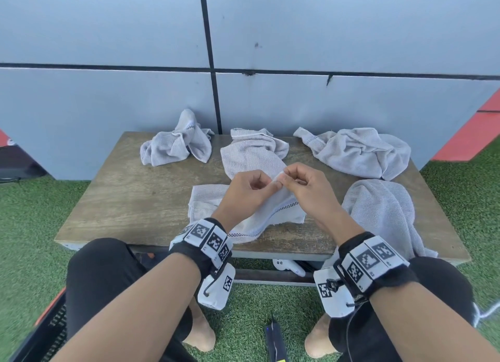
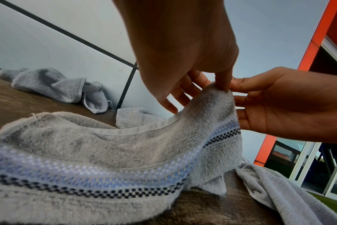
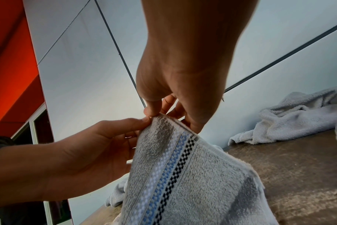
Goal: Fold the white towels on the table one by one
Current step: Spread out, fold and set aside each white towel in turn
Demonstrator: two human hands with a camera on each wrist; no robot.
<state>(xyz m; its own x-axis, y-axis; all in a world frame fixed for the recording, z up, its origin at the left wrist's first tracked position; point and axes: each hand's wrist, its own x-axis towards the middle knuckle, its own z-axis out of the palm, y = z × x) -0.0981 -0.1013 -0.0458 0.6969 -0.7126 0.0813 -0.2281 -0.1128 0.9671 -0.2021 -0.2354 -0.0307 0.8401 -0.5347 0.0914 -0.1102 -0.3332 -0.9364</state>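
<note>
both the left hand [image 1: 250, 189] and the right hand [image 1: 307, 187] pinched one raised corner of the white terry towel with a blue and black checked stripe [image 1: 273, 217], whose rest trailed down toward the person onto the wooden counter [image 1: 140, 199].

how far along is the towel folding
No folded towel shows yet. Both hands, left hand and right hand, pinch one corner of the striped towel. Four crumpled towels wait: back left, middle, back right, near right.
</note>
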